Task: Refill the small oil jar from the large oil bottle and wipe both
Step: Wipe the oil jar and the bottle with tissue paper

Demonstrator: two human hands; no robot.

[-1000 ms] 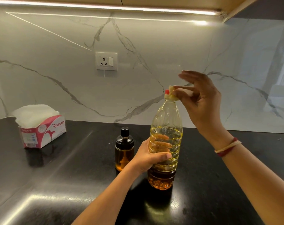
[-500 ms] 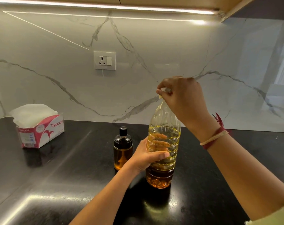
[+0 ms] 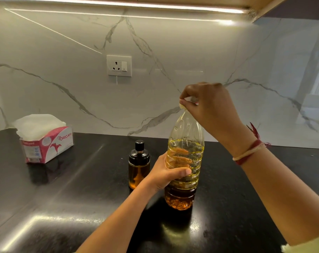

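Uncapping: my right hand (image 3: 209, 108) pinches cap (image 3: 182, 106) atop large oil bottle (image 3: 186, 136), left hand (image 3: 166, 175) grips its middle. Next, I reckon: open small oil jar (image 3: 139, 167) just left.

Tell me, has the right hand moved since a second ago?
Yes. The right hand shifted left, toward the wall socket, from beside the cap to over it, atop the large oil bottle.

Small oil jar (image 3: 139, 165) stands just left of large oil bottle (image 3: 184, 161), w/ left hand (image 3: 166, 173) gripping the bottle in the gap btwn them. Bare counter (image 3: 85, 189) btwn jar & tissue box (image 3: 45, 141) gives passing room. Right hand (image 3: 209, 106) grips cap (image 3: 182, 106), blocking the top.
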